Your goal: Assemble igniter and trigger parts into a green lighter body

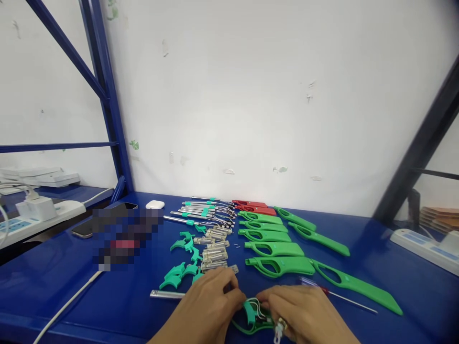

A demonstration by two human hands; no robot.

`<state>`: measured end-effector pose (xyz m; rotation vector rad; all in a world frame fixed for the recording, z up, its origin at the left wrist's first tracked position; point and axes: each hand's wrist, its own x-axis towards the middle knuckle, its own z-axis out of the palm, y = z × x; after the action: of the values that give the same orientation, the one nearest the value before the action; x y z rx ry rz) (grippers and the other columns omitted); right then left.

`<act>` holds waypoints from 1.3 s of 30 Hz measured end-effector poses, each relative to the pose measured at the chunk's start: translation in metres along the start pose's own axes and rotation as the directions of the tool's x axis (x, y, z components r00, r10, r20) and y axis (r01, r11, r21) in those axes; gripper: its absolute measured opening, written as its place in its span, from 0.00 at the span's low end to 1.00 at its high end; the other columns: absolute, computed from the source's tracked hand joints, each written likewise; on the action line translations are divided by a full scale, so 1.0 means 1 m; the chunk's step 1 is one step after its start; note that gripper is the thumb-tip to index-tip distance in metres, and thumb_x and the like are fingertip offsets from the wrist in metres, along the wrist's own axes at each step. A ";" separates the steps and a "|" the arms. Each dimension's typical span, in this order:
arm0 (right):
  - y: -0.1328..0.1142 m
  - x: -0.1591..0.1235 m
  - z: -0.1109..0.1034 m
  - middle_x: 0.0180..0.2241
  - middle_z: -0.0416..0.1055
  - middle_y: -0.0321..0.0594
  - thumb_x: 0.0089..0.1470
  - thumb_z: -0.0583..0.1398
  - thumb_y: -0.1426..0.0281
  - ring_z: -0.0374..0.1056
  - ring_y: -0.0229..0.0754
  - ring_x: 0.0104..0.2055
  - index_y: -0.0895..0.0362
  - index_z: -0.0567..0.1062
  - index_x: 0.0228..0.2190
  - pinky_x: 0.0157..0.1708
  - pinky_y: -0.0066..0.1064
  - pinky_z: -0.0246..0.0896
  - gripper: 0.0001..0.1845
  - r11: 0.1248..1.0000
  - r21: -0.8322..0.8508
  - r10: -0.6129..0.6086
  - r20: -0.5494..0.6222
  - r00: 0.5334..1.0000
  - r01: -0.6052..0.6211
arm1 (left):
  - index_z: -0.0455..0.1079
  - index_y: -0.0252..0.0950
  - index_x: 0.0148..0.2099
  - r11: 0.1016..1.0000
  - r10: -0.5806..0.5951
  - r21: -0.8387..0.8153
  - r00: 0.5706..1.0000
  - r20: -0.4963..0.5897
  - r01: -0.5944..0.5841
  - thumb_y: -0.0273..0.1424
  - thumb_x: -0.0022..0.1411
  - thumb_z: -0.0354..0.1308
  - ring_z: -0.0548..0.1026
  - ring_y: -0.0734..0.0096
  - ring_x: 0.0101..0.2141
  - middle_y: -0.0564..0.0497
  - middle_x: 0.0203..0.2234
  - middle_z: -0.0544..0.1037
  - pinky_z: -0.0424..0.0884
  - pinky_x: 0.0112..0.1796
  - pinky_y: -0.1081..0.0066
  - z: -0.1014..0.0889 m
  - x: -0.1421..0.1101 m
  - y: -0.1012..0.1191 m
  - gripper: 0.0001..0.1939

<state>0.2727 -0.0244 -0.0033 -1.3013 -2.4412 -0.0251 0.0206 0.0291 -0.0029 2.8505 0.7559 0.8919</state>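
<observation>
Blue tabletop (308, 325) — green casings (287, 266), marks illegible — left fingers (237, 297) and right fingers (269, 293) holding open shell (245, 329)

No words, brands or numbers that we can read.
On the green casing (297, 265) at the near end of the row we make out a faint small mark, too small for us to read. The blue panels on the left power strip (68, 209) and on the right power strip (412, 239) are too small and soft for us to make out any lettering. A pixelated patch (125, 243) hides its contents from us, and the green smudges (134, 145) on the wall form no letters we recognise.
</observation>
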 end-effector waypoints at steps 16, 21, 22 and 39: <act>0.003 -0.003 0.008 0.44 0.85 0.35 0.82 0.41 0.69 0.84 0.34 0.36 0.52 0.77 0.43 0.36 0.22 0.74 0.27 0.965 -0.157 -0.248 -0.291 0.924 0.210 | 0.74 0.40 0.41 0.995 -0.026 -0.096 1.000 0.010 0.027 0.15 0.68 0.60 0.77 0.68 0.34 0.54 0.35 0.79 0.66 0.35 0.69 0.001 0.001 -0.002 0.13; -0.001 0.002 0.009 0.42 0.85 0.35 0.79 0.45 0.75 0.84 0.36 0.37 0.51 0.78 0.43 0.34 0.23 0.73 0.22 0.973 -0.161 -0.214 -0.348 0.913 0.167 | 0.74 0.40 0.42 0.992 -0.029 -0.120 0.999 0.016 0.031 0.14 0.67 0.61 0.77 0.70 0.33 0.56 0.35 0.79 0.67 0.35 0.72 -0.003 0.002 -0.002 0.14; -0.002 0.003 0.010 0.43 0.85 0.35 0.76 0.47 0.78 0.84 0.37 0.37 0.51 0.78 0.43 0.35 0.23 0.73 0.21 0.974 -0.163 -0.205 -0.352 0.913 0.156 | 0.74 0.40 0.42 0.994 -0.007 -0.111 1.000 0.001 0.007 0.15 0.67 0.61 0.77 0.70 0.33 0.56 0.34 0.79 0.67 0.35 0.72 -0.003 0.002 -0.003 0.14; -0.003 0.001 0.015 0.46 0.84 0.35 0.64 0.53 0.83 0.81 0.35 0.31 0.51 0.75 0.44 0.28 0.26 0.67 0.18 0.985 -0.105 -0.162 -0.307 0.938 0.136 | 0.75 0.42 0.49 0.998 -0.067 -0.004 0.994 -0.091 0.066 0.24 0.70 0.66 0.81 0.64 0.34 0.55 0.36 0.81 0.72 0.35 0.68 0.003 0.002 0.013 0.09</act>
<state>0.2656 -0.0228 -0.0163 -1.0479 -2.2741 -0.3505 0.0295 0.0191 -0.0022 2.7820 0.8540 1.0179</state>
